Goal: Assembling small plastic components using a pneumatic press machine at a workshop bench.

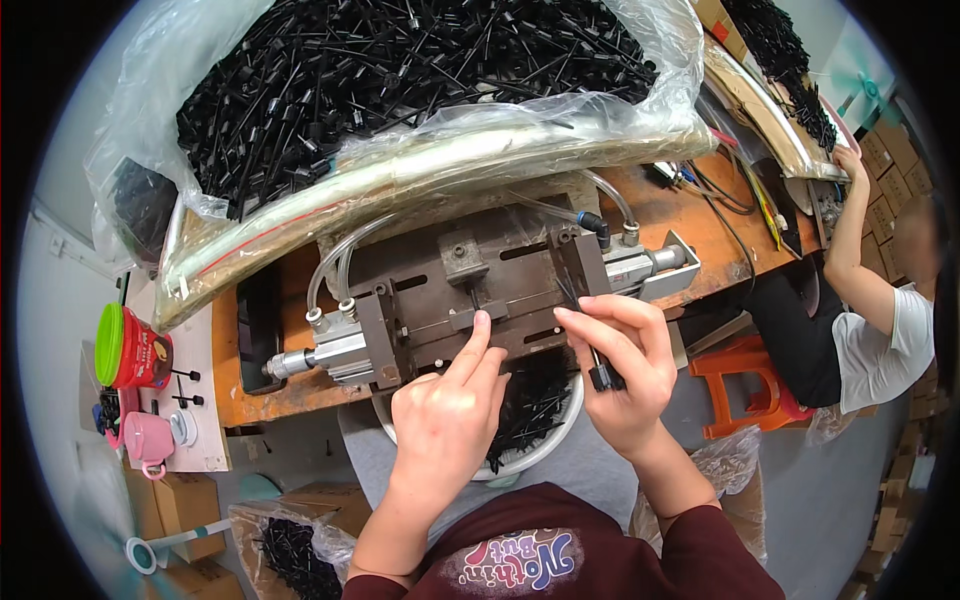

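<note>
My right hand (pixel 635 375) is closed on a thin black rod with a wide cap (pixel 604 376), its cap end toward my palm and the rod pointing up and away. My left hand (pixel 445 415) has its index finger stretched out, the tip on a small dark block (pixel 479 316) in the middle of a brown metal fixture (pixel 430 350); the other fingers bend loosely, and I see nothing held in them. Metal air cylinders (pixel 340 358) with clear tubes flank the fixture. Below it, on my lap, a white tub (pixel 530 462) holds many similar black pieces.
A large plastic-lined container (pixel 420 150) heaped with black capped rods lies behind the fixture. At left are a red and green tub (pixel 140 350) and a pink mug (pixel 150 438). Another person (pixel 885 330) sits at right beside an orange stool (pixel 740 385). Cables (pixel 725 185) lie on the table.
</note>
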`<action>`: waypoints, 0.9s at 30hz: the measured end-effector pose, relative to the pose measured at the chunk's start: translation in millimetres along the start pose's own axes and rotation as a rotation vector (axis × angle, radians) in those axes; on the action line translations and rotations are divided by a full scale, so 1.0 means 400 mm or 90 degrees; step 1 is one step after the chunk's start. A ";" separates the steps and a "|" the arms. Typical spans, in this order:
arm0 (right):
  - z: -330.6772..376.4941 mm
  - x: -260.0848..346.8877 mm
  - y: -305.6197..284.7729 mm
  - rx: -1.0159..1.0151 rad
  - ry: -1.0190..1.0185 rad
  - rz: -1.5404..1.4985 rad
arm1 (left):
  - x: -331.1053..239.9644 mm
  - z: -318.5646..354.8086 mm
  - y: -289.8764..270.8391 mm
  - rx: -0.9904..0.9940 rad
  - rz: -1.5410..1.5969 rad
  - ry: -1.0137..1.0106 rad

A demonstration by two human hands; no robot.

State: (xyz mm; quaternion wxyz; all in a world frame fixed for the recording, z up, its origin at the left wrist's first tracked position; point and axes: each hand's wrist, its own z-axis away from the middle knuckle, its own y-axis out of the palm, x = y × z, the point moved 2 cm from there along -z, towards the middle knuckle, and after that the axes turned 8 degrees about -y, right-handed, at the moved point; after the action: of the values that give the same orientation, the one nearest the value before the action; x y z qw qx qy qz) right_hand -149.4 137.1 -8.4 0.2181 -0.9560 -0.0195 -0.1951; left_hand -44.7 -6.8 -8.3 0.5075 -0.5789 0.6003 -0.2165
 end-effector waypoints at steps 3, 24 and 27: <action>-0.001 0.005 -0.005 -0.003 -0.032 0.064 | 0.002 0.004 -0.007 0.006 -0.001 -0.004; 0.028 0.031 0.021 0.000 -0.085 0.144 | 0.023 0.023 0.017 -0.048 0.046 0.033; 0.022 0.042 0.023 -0.006 -0.105 0.159 | 0.029 0.035 0.019 -0.070 0.141 0.024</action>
State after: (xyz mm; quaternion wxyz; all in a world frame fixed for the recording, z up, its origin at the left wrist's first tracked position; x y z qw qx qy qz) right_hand -129.6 131.7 -13.2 0.2337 -0.9648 0.0830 -0.0874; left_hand -34.1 -10.9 -24.3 0.4844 -0.5319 0.6810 -0.1370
